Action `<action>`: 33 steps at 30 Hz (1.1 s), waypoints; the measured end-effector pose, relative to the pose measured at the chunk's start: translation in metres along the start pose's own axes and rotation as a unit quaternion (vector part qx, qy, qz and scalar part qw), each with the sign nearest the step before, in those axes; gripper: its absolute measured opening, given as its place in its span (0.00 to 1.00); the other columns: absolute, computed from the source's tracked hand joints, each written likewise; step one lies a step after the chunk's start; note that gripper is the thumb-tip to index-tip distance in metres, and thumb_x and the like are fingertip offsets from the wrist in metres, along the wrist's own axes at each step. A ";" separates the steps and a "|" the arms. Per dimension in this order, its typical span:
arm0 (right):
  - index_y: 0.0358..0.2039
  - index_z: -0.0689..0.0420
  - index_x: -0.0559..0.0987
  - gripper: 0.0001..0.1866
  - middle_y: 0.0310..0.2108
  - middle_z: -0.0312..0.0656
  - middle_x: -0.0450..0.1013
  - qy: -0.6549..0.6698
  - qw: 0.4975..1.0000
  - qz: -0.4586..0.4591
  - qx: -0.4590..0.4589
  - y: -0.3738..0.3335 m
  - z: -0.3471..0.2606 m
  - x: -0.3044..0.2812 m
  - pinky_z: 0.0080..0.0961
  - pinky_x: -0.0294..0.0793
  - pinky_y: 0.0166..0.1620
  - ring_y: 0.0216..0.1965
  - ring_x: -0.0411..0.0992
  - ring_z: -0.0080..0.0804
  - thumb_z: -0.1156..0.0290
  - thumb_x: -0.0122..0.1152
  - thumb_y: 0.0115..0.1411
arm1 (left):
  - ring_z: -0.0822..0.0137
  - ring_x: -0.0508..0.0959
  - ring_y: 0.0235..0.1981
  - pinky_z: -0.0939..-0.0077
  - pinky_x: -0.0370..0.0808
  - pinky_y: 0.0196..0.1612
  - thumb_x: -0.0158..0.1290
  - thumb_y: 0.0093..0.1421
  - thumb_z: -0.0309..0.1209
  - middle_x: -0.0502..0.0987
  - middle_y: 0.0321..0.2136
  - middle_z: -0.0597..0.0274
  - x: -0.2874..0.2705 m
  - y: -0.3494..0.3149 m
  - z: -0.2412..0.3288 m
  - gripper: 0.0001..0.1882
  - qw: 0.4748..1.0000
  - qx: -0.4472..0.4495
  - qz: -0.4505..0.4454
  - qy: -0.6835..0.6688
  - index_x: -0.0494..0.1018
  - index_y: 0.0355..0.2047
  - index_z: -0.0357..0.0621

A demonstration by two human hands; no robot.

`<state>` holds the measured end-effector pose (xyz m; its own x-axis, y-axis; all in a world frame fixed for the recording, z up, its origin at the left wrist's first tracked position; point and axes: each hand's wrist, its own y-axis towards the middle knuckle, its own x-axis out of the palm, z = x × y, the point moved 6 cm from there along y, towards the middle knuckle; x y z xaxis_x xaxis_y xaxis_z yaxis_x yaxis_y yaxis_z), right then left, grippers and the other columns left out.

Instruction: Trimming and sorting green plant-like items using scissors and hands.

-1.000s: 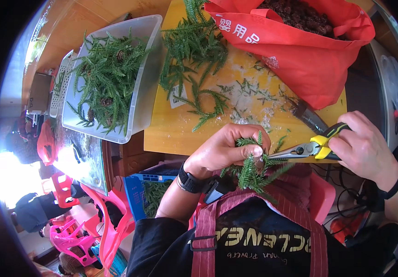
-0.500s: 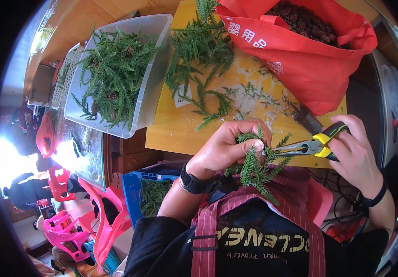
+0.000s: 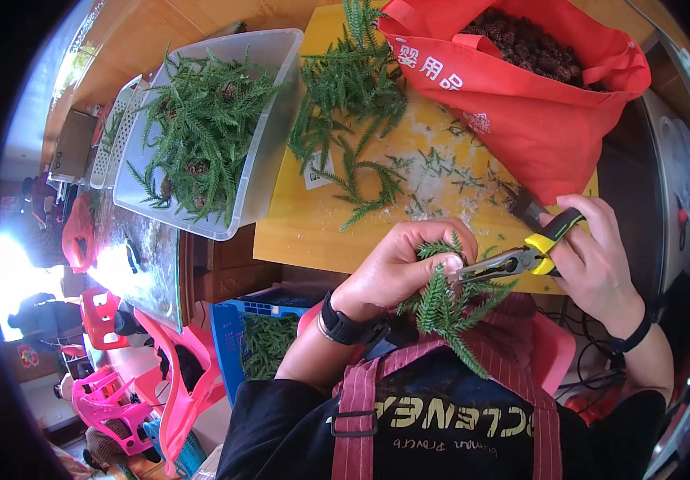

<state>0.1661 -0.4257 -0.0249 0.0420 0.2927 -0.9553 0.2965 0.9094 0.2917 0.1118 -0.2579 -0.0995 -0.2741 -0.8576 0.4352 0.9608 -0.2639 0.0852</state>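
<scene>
Closed around a small bunch of green artificial pine sprigs (image 3: 450,316), my left hand (image 3: 401,268) pinches its middle between thumb and fingers, in front of my chest. My right hand (image 3: 597,268) grips long-nose pliers (image 3: 521,260) with yellow and black handles. The pliers' tips reach the centre of the bunch, right beside my left thumb. Whatever lies between the jaws is too small to make out. Just beyond the hands, a curled pine sprig (image 3: 373,188) and green clippings (image 3: 449,172) lie on the yellow tabletop (image 3: 305,240).
A translucent bin (image 3: 241,200) of sprigs with pine cones stands at the left. Loose sprigs (image 3: 353,88) are heaped beside it. A red bag (image 3: 521,104) full of pine cones (image 3: 525,48) sits at the far right. A blue crate (image 3: 229,340) of greenery is below the table's left.
The pliers have swung so they slope more steeply, and my right hand has shifted slightly left. The sprig bunch in my left hand has moved slightly toward my body.
</scene>
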 end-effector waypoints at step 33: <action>0.22 0.60 0.71 0.06 0.25 0.44 0.66 0.021 1.000 0.006 -0.017 0.013 -0.022 -0.002 0.37 0.69 0.40 0.41 0.66 0.43 0.73 0.57 0.42 | 0.69 0.69 0.31 0.77 0.65 0.37 0.53 0.56 0.36 0.70 0.28 0.59 0.006 -0.003 0.007 0.13 0.996 0.008 0.056 0.066 0.70 0.26 0.37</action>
<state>0.1489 -0.4083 -0.0182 0.0055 0.3151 -0.9490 0.2643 0.9148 0.3053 0.1081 -0.2590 -0.0905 -0.1682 -0.9317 0.3219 0.9857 -0.1581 0.0574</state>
